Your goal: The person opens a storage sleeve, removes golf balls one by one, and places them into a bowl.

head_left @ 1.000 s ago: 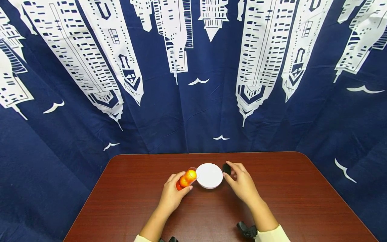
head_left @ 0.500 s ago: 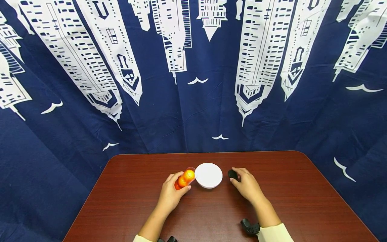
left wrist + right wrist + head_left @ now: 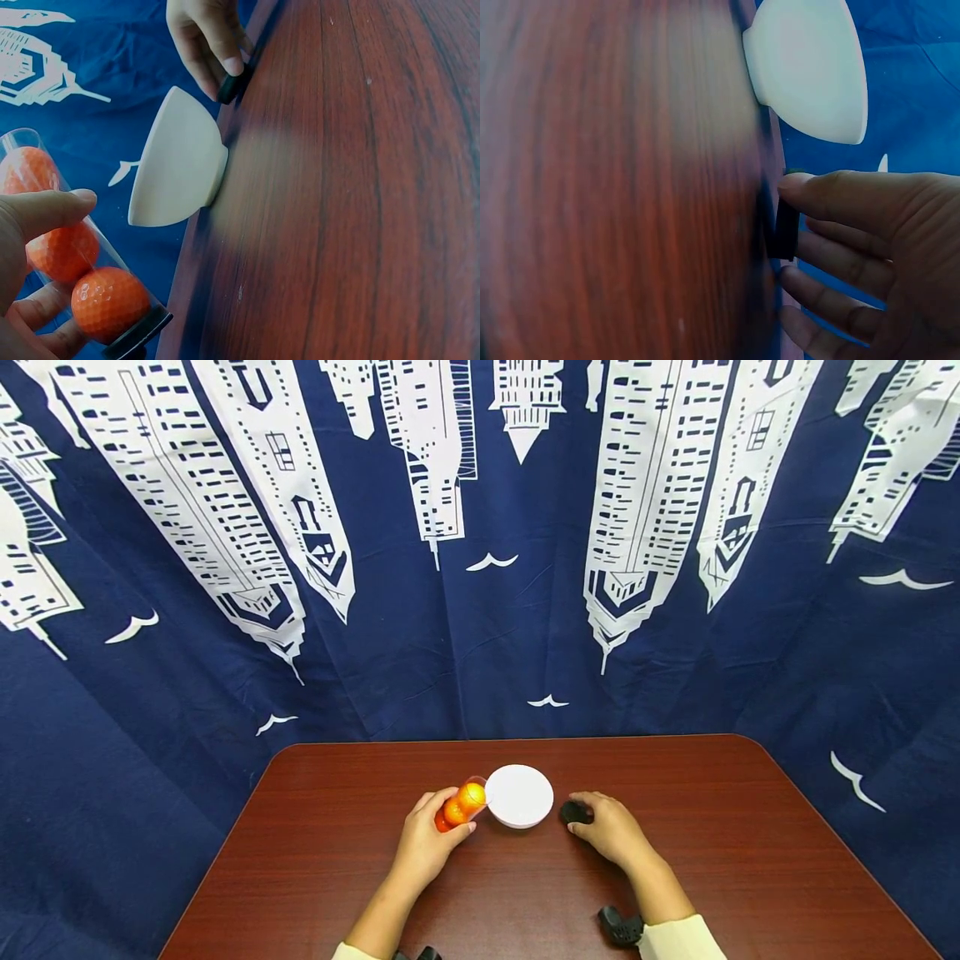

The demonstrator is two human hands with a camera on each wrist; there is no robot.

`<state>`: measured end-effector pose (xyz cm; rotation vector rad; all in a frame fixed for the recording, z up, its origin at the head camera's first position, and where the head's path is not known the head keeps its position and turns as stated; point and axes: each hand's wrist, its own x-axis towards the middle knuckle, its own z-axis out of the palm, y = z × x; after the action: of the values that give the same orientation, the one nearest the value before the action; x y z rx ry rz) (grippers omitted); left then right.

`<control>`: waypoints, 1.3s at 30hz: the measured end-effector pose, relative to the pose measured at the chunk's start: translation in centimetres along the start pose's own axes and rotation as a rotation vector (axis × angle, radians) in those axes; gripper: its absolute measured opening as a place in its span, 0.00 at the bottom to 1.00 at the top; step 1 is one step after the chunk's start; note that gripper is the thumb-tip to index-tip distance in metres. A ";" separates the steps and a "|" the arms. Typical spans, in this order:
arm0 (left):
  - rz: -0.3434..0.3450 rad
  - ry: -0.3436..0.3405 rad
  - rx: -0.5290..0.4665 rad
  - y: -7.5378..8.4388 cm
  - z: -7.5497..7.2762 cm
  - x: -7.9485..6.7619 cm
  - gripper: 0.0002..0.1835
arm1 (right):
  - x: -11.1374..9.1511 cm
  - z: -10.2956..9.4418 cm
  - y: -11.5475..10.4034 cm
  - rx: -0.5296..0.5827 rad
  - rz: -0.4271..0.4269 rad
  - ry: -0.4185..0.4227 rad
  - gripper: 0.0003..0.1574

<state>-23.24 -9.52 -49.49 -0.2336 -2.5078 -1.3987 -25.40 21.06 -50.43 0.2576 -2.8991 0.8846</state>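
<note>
My left hand (image 3: pixel 427 835) grips a clear tube (image 3: pixel 112 251) of orange golf balls (image 3: pixel 111 304), several or so stacked inside. A black cap closes the tube's lower end, and its uncapped end tilts toward the white bowl (image 3: pixel 519 797). To the bowl's right, my right hand (image 3: pixel 611 828) pinches a black round cap (image 3: pixel 574 812) between thumb and fingers, low over the table. In the right wrist view that cap (image 3: pixel 786 221) is held edge-on, close to the wood; whether it touches is hard to tell. The bowl stands upright between both hands.
A reddish-brown wooden table (image 3: pixel 517 893) lies under everything, its far edge just behind the bowl. Beyond it hangs a dark blue cloth (image 3: pixel 510 643) printed with white buildings and birds. A black camera mount (image 3: pixel 621 927) sits at the right wrist.
My right hand has moved away from the bowl's rim, to the right and toward me, lowering the black cap and turning it flatter. The left hand and tube have stayed nearly still.
</note>
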 end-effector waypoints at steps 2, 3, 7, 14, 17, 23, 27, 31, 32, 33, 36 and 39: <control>0.001 0.000 -0.003 0.0 0.0 -0.1 0.29 | 0.0 0.1 0.0 -0.001 -0.008 0.000 0.29; 0.003 0.001 -0.006 0.0 0.0 -0.1 0.29 | 0.0 0.1 0.0 -0.002 -0.011 0.002 0.29; 0.016 0.004 -0.013 0.0 0.0 -0.1 0.29 | 0.0 0.2 0.1 -0.010 -0.025 0.017 0.29; 0.037 0.008 -0.021 0.0 -0.2 -0.1 0.29 | -0.2 0.4 0.2 -0.052 -0.031 0.030 0.30; 0.040 0.009 -0.026 0.0 -0.3 -0.1 0.30 | -0.3 0.5 0.2 -0.063 -0.032 0.036 0.30; 0.046 0.018 -0.039 0.1 -0.6 -0.1 0.31 | -0.3 -0.2 -0.1 -0.023 -0.004 0.070 0.30; 0.046 0.029 -0.024 0.1 -0.7 -0.1 0.31 | -0.3 -1.0 -0.7 0.018 0.015 0.128 0.28; 0.027 0.040 -0.012 0.2 -0.8 0.0 0.29 | -0.5 -1.7 -1.4 0.067 -0.011 0.199 0.25; 0.023 0.044 -0.008 0.2 -0.9 0.0 0.28 | -0.5 -1.8 -1.6 0.077 -0.025 0.217 0.24; 0.019 0.048 -0.007 0.3 -0.9 0.0 0.28 | -0.6 -2.0 -1.8 0.091 -0.038 0.230 0.23; 0.025 0.060 0.006 0.6 -1.0 0.1 0.27 | -0.7 -2.4 -2.5 0.125 -0.074 0.256 0.22; 0.048 0.074 0.033 1.0 -1.1 0.1 0.27 | -0.8 -2.7 -3.4 0.179 -0.106 0.262 0.20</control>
<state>-22.92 -9.94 -48.14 -0.2297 -2.4466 -1.3216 -23.84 19.92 -46.47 0.2834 -2.5467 1.0717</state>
